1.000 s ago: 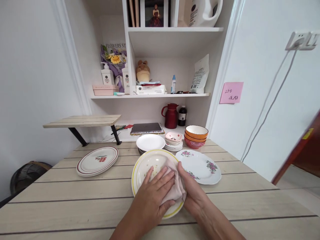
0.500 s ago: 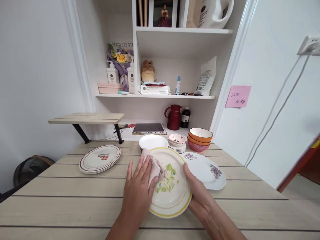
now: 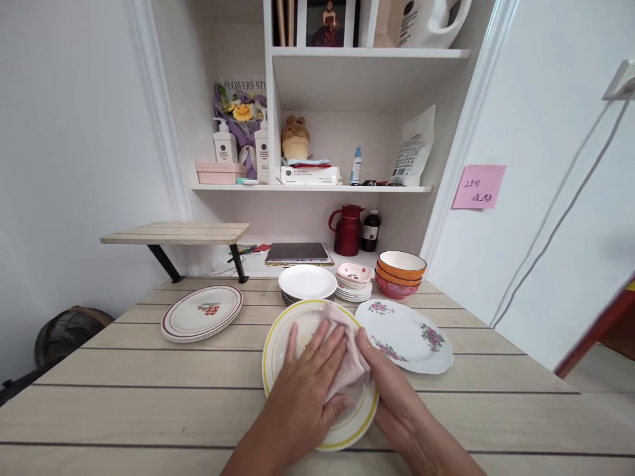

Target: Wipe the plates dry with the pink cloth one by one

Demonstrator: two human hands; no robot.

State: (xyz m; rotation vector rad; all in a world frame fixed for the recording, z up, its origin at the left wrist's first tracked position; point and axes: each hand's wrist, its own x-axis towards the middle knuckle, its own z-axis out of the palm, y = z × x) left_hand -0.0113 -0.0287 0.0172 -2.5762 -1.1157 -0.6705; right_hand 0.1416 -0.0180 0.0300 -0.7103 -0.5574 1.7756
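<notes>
A cream plate with a yellow rim (image 3: 272,340) is tilted up above the table in front of me. My right hand (image 3: 397,390) grips its right edge, thumb on the front and the other fingers hidden behind. Over the plate's face lies my left hand (image 3: 312,383), fingers spread, pressing a pale pink cloth (image 3: 350,360) against it. The hand and cloth cover most of the plate's printed pattern. Just right of the plate, a white oval platter with purple flowers (image 3: 409,334) lies on the table.
Red-rimmed plates (image 3: 201,314) are stacked at the left below a small raised shelf (image 3: 176,233). Behind the held plate stand white plates (image 3: 307,282), small dishes (image 3: 354,274) and orange bowls (image 3: 399,268). A red jug (image 3: 348,230) is farther back.
My left hand and the cloth have moved right across the plate, uncovering its left side. The plate has shifted slightly left and down in view, with my right hand still on its edge.
</notes>
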